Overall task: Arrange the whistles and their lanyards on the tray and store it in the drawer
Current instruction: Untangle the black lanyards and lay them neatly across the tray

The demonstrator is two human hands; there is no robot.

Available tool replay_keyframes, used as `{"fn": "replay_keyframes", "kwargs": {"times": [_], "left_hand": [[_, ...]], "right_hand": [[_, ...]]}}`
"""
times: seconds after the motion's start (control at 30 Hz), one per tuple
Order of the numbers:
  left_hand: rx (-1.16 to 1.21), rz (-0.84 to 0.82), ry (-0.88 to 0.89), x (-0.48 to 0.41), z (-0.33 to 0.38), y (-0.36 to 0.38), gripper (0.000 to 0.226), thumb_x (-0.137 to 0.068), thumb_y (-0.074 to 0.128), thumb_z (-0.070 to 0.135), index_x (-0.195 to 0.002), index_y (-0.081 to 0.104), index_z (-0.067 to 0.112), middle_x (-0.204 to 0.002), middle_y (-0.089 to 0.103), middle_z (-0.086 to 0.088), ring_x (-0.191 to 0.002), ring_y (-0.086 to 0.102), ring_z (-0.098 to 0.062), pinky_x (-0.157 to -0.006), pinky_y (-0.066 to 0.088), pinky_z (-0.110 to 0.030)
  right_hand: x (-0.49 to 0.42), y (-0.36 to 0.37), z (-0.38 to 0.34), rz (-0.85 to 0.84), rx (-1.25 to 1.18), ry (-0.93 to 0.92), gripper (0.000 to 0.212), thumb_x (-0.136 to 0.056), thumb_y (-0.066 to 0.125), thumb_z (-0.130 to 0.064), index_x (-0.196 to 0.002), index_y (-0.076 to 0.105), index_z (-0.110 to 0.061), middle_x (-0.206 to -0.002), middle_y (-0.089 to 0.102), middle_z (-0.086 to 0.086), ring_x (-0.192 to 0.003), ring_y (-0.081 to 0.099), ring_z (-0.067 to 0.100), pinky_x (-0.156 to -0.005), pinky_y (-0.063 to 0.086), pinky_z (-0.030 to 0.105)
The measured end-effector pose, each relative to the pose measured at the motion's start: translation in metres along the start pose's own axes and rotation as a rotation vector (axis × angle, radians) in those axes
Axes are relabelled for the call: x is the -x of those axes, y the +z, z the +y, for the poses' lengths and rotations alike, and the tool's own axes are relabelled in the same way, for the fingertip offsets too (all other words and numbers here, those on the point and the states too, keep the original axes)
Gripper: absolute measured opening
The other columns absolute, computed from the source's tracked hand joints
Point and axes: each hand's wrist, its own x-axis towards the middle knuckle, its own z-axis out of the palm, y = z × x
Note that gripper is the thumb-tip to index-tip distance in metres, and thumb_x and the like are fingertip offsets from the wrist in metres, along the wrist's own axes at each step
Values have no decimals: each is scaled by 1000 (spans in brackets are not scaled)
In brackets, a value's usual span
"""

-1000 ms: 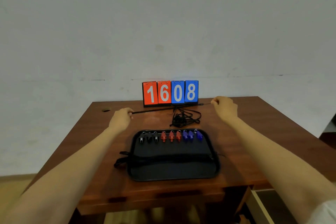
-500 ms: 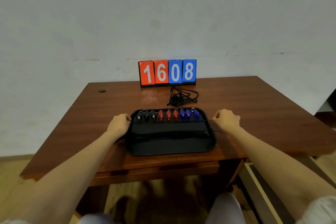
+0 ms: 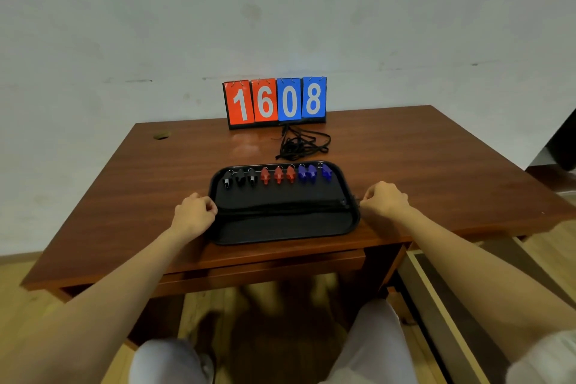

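**Left hand** (image 3: 194,212): fingers curled, at the tray's left rim. As far as can be seen, it pinches one end of a black lanyard (image 3: 280,207).

**Right hand** (image 3: 385,199): fingers curled, just off the tray's right rim, pinching the other end.

**Lanyard:** drawn straight across the middle of the tray (image 3: 280,229), left to right.

**Tray:** black, at the middle of the near edge of the worktop (image 3: 124,196).

**Whistles** (image 3: 277,174): nine in a row along the tray's far rim, three black, three red and three blue.

**Loose lanyards** (image 3: 300,145): a tangled heap on the worktop, between the tray and the score board (image 3: 274,101) at the far edge.

**Drawer** (image 3: 436,296): seemingly pulled out, below the near right corner.

**Hazards, as judged:**
- Let go slack, the cord may lie crooked or trail over a rim, then snag when the tray goes into the drawer.
- Tugging at the heap could knot it tighter, or drag it into the whistles and upset the row.
- The tray sits close to the worktop's near edge, so a nudge could tip it off.
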Motion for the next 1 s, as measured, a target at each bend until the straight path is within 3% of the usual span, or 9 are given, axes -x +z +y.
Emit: {"fn": "replay_keyframes", "kwargs": {"times": [0.17,0.3,0.57,0.7,0.83,1.0], "left_hand": [[-60,70,43,4,-1,5,16,-91,51,20,-92,67,21,-97,43,0,-106,49,-28,-92,35,-39],[-58,125,40,6,0,8,16,-91,53,20,-92,69,21,-105,51,-3,-108,48,-27,-93,33,-39],[-147,138,1,11,0,15,18,-94,48,26,-99,65,25,-116,48,-3,-116,35,-28,-98,25,-42],[-144,197,14,13,2,19,17,-92,53,31,-106,60,23,-122,45,-5,-122,30,-29,-102,21,-44],[-113,216,141,13,9,24,28,-90,58,35,-115,56,23,-125,46,-3,-126,32,-27,-104,21,-42],[-151,142,251,11,14,31,45,-91,57,33,-134,47,23,-139,43,0,-135,29,-22,-111,15,-43]], "right_hand": [[2,4,5,-1,3,-13,19,-86,61,-33,-86,69,-16,-88,64,2,-86,53,25,-98,39,45],[3,6,5,17,19,-27,17,-89,59,-33,-85,65,-18,-87,61,2,-85,52,24,-100,40,47],[3,12,6,45,48,-46,13,-91,54,-28,-83,61,-20,-87,60,1,-86,54,24,-96,40,44],[1,18,6,70,16,-94,6,-90,53,-24,-90,58,-21,-96,58,3,-98,56,28,-89,41,42],[-1,23,5,122,30,-235,21,-89,54,-19,-110,58,-18,-112,53,7,-113,45,29,-90,42,42],[-6,33,0,17,125,-452,40,-92,58,-23,-132,51,-21,-138,50,1,-135,37,21,-111,33,42]]}}
